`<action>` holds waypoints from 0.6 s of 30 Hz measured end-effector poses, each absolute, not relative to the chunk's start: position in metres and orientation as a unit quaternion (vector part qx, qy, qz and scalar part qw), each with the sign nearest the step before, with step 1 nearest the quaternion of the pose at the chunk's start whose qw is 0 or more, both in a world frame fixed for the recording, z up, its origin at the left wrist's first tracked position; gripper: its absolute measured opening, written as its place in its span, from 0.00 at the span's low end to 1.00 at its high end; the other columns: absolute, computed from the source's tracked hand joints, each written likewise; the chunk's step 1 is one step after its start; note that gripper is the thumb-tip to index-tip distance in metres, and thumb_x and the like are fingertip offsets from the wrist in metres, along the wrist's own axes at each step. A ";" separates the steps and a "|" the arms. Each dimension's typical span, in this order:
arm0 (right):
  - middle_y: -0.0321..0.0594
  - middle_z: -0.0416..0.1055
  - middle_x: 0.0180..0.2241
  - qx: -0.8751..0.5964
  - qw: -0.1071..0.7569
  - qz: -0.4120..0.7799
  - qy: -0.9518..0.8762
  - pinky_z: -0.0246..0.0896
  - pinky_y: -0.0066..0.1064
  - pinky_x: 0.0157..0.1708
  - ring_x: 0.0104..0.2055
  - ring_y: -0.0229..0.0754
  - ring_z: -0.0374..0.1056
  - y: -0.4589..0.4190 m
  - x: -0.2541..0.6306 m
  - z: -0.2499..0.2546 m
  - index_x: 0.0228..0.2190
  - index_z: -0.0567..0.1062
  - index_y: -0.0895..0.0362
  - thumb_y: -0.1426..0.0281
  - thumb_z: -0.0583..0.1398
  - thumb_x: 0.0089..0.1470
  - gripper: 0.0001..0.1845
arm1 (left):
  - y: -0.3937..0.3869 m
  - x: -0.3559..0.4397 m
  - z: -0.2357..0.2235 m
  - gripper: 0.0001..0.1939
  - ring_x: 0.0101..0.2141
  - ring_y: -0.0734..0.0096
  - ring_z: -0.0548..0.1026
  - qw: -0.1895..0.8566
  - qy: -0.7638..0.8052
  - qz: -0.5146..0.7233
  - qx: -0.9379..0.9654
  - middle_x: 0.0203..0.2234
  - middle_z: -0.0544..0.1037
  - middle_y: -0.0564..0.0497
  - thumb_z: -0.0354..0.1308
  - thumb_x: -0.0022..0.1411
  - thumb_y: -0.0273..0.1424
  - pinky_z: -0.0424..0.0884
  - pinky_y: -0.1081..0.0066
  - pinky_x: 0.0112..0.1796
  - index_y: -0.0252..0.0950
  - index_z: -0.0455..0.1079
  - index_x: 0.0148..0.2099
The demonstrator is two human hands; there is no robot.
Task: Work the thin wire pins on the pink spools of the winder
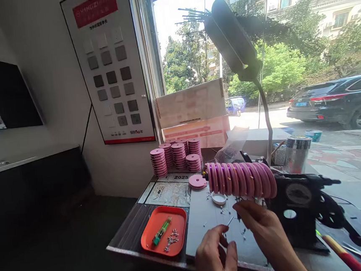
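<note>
Spools, pink, line the black winding machine just above the right hand, its pinch narrow, contents unclear; left hand curls, fingertips at a slim silvery stick, grip uncertain.

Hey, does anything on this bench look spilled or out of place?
Mildly: small metal bits lie scattered across the white board, while similar-looking ones sit grouped in the orange tray. The scatter looks untidy, though it may be deliberate.
</note>
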State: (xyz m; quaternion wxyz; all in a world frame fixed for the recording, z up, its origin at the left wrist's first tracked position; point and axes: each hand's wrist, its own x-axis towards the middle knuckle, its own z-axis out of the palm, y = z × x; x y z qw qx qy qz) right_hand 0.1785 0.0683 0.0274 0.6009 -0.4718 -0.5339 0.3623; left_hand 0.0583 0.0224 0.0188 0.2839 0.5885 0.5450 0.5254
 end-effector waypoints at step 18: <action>0.37 0.68 0.17 -0.285 0.555 0.694 -0.358 0.38 0.20 0.13 0.14 0.28 0.52 0.055 0.175 0.034 0.26 0.71 0.60 0.60 0.65 0.39 0.17 | 0.019 0.069 0.007 0.21 0.14 0.78 0.66 0.765 0.283 0.469 0.339 0.11 0.71 0.51 0.60 0.43 0.46 0.56 0.78 0.19 0.32 0.64 0.23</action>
